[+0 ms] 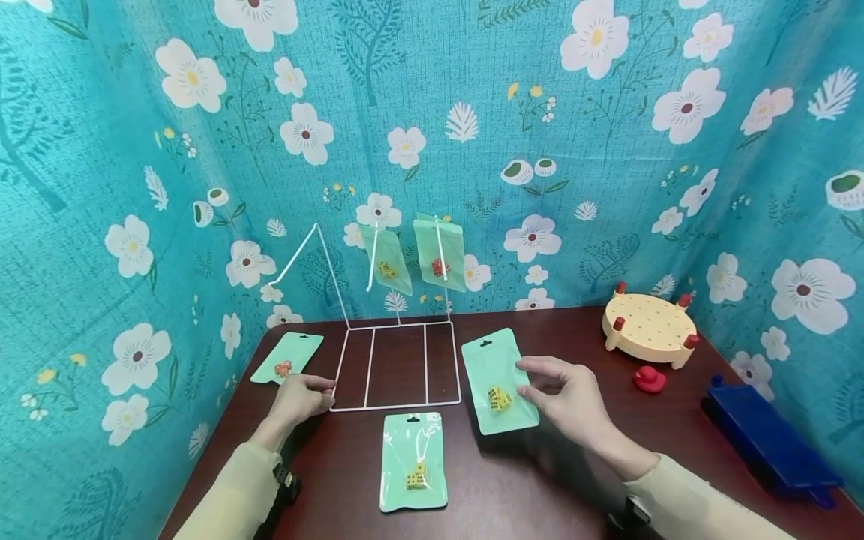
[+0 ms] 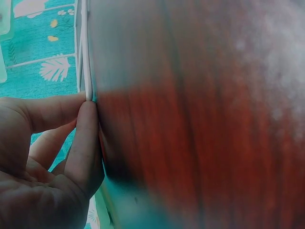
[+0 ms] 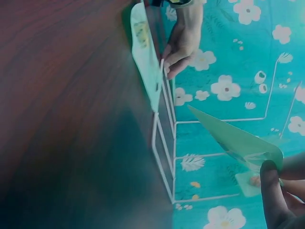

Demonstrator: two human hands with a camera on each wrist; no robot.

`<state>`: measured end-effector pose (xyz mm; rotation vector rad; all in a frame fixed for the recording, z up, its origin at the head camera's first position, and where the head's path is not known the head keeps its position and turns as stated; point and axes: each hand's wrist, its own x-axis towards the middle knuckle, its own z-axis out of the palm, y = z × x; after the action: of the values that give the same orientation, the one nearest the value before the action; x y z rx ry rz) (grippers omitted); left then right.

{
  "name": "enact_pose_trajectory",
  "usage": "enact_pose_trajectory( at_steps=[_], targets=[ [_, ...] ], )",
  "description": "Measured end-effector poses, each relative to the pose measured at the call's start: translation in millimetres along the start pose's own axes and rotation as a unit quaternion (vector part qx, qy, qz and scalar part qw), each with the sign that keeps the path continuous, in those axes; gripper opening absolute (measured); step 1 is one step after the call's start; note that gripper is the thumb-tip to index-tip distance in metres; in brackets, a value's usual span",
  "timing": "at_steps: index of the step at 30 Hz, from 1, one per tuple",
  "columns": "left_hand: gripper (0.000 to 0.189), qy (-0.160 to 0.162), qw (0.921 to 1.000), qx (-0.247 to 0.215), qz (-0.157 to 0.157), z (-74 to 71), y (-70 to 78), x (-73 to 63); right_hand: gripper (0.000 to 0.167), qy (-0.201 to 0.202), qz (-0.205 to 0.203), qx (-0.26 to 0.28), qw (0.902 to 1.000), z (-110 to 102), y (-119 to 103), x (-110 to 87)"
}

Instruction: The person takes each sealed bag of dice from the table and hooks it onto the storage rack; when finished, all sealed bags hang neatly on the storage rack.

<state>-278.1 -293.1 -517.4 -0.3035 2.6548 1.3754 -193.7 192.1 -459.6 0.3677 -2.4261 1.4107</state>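
My right hand [image 1: 570, 397] pinches the right edge of a mint-green zip pouch [image 1: 491, 367] with yellow dice in it. The pouch is tilted and held above the table, to the right of a white wire rack [image 1: 405, 406]. In the right wrist view, thumb and fingers grip the edge of this pouch [image 3: 238, 138]. At the rack's front left corner, my left hand [image 1: 297, 401] pinches the wire, seen close up in the left wrist view [image 2: 87, 81]. Two green pouches hang from the rack's prongs, one with yellow dice [image 1: 393, 251], one with red dice [image 1: 455, 247].
Another pouch with yellow dice [image 1: 398, 457] lies in front of the rack. A pouch with red dice [image 1: 297, 349] lies left of it. At the right are a cream round stand [image 1: 648, 322] with red pegs, a red toy duck [image 1: 649, 379] and a blue tray-like object [image 1: 769, 435].
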Motion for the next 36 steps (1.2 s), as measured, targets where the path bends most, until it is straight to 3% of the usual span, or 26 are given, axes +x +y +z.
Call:
enact_pose_trajectory(
  at_steps=[12,24,36],
  targets=[
    [0.034,0.004,0.9999,0.01,-0.004,-0.8,1.5,1.8,0.042,0.01,-0.063,0.06,0.9962,16,-24,8.3],
    [0.034,0.005,1.0,0.006,-0.003,0.7,-1.5,2.8,0.041,0.006,-0.136,0.106,0.985,36,-47,18.3],
    [0.033,0.0,0.9999,0.001,-0.011,0.2,-0.2,1.6,0.039,0.007,-0.154,0.147,0.9771,60,-65,30.1]
  ],
)
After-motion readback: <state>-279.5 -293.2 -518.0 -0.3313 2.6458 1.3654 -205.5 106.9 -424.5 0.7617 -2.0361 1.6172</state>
